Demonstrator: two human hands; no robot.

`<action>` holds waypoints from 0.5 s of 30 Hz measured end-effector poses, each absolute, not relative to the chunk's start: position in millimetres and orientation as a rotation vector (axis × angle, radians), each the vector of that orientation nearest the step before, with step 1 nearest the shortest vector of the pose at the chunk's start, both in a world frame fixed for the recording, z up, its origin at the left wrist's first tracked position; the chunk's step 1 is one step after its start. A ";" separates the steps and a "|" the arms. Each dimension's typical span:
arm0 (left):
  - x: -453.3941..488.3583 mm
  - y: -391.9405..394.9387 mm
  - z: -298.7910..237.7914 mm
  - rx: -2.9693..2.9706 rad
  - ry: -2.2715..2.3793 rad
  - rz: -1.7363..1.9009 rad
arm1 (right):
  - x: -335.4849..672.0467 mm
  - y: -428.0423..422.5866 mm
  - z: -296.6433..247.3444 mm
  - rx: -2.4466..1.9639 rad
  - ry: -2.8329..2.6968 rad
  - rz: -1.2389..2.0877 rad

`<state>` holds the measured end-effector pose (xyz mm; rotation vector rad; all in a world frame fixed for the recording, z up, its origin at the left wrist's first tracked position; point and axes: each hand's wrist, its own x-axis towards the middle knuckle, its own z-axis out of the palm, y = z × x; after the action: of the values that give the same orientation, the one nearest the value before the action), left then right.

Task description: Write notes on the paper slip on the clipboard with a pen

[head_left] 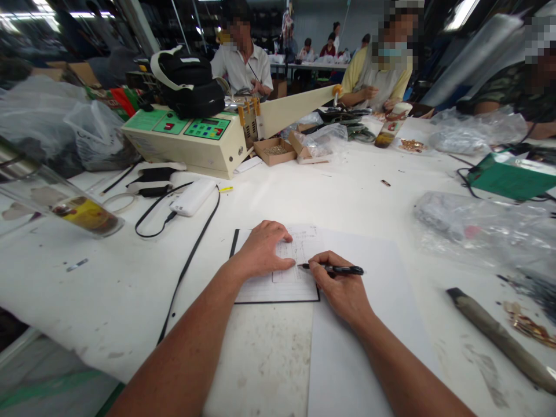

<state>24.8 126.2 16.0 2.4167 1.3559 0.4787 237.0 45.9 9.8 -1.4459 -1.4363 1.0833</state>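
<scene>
My left hand [263, 249] lies flat with its fingers together on a small printed sheet [282, 284] that rests on a black-edged pad on the white table. My right hand [341, 286] is closed on a black pen [336, 269], whose tip touches the sheet just right of my left thumb. A larger blank white sheet [369, 324] lies under my right hand and forearm.
A cream machine [191, 139] with a green panel stands at the back left, with a black bag on it. A white power bank [193, 197] and black cable [186, 266] lie left. A glass jar [78, 211], plastic bags [486, 229], a dark tool [499, 336]. People sit across the table.
</scene>
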 end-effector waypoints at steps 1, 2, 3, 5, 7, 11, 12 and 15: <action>24.8 126.4 15.8 2.421 1.354 0.480 | 237.2 46.0 9.6 -1.447 -1.436 1.084; 24.8 126.6 15.5 2.425 1.353 0.481 | 237.3 46.1 9.6 -1.447 -1.436 1.084; 24.8 126.8 15.3 2.429 1.352 0.480 | 237.4 46.2 9.6 -1.449 -1.436 1.082; 24.8 127.1 15.1 2.431 1.352 0.476 | 237.4 46.5 9.9 -1.449 -1.438 1.076; 24.9 127.2 15.2 2.428 1.351 0.470 | 237.3 46.7 10.2 -1.446 -1.439 1.075; 25.1 126.9 15.4 2.428 1.352 0.475 | 237.8 46.6 9.5 -1.436 -1.435 1.076; 25.1 126.8 15.3 2.427 1.354 0.475 | 238.0 46.4 9.1 -1.435 -1.432 1.075; 24.9 126.6 15.1 2.422 1.357 0.475 | 238.4 45.9 8.6 -1.434 -1.426 1.075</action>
<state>24.9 126.6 15.1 2.4217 1.3573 0.4749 238.4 45.9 8.6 -1.4337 -1.4258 1.0754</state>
